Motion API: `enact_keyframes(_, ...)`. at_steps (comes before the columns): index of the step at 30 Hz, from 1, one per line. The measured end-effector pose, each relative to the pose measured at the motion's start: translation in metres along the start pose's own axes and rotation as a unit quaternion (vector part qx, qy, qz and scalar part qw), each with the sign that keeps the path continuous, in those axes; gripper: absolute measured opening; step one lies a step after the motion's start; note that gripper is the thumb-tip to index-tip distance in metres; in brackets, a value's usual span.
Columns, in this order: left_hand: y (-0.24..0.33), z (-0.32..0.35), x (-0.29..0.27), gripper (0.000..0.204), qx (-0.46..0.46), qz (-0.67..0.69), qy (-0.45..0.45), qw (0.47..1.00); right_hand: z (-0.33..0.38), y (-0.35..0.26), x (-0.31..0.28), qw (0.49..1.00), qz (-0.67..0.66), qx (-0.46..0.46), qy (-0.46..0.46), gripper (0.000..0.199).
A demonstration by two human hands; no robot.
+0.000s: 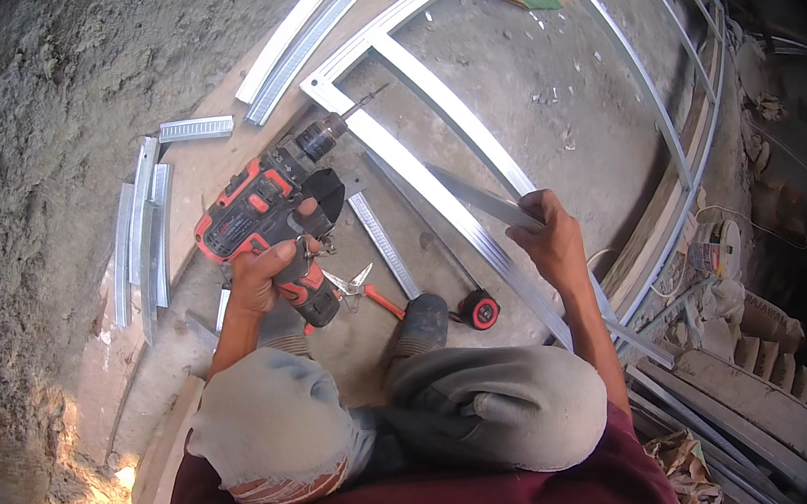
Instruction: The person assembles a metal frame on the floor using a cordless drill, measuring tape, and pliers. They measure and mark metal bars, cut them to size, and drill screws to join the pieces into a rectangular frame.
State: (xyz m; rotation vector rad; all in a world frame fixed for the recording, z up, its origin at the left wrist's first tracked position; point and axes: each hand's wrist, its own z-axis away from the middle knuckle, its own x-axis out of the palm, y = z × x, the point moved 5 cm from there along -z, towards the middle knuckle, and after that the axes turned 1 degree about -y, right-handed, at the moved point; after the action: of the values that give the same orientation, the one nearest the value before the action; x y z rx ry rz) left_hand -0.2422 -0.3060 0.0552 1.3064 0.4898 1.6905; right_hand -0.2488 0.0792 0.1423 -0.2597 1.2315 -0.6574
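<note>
My left hand (263, 274) grips the handle of a red and black cordless drill (262, 209), its bit pointing up and right toward the corner of a metal stud frame (435, 183). My right hand (547, 229) holds a loose diagonal metal strip (478, 200) that lies across the frame's long channel. I am squatting, both knees in grey trousers below the hands. Red-handled tin snips (363, 287) and a red and black tape measure (480, 310) lie on the floor between my feet and the frame.
Short metal channel offcuts (144, 233) lie by the rough wall on the left, with two longer pieces (297, 43) farther up. The large frame of thin rails (646, 91) spreads over the concrete floor. Planks, sacks and debris (758, 349) crowd the right side.
</note>
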Motion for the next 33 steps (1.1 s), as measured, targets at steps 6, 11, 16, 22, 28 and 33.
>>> enact_keyframes(6,0.0,-0.025,0.018,0.063,0.029,0.039,-0.044,0.998,-0.016,-0.078,-0.058,0.99,0.058,-0.091,0.088,0.033)
enact_keyframes(11,0.02,-0.058,0.055,0.072,0.105,0.094,-0.09,0.986,-0.018,-0.145,-0.08,0.971,-0.015,-0.221,0.091,0.034)
enact_keyframes(16,0.025,-0.071,0.079,0.074,0.119,0.117,-0.127,0.978,-0.014,-0.182,-0.056,0.938,-0.1,-0.326,0.056,0.035)
enact_keyframes(22,0.021,-0.069,0.076,0.064,0.116,0.022,-0.139,0.983,-0.024,-0.176,-0.023,0.918,-0.264,-0.292,0.047,0.035)
enact_keyframes(28,0.016,-0.073,0.074,0.059,0.099,0.032,-0.126,0.986,-0.026,-0.172,-0.017,0.892,-0.343,-0.284,0.076,0.028)
enact_keyframes(33,0.018,-0.074,0.076,0.058,0.078,0.072,-0.097,0.99,-0.032,-0.161,-0.008,0.891,-0.358,-0.269,0.074,0.032)
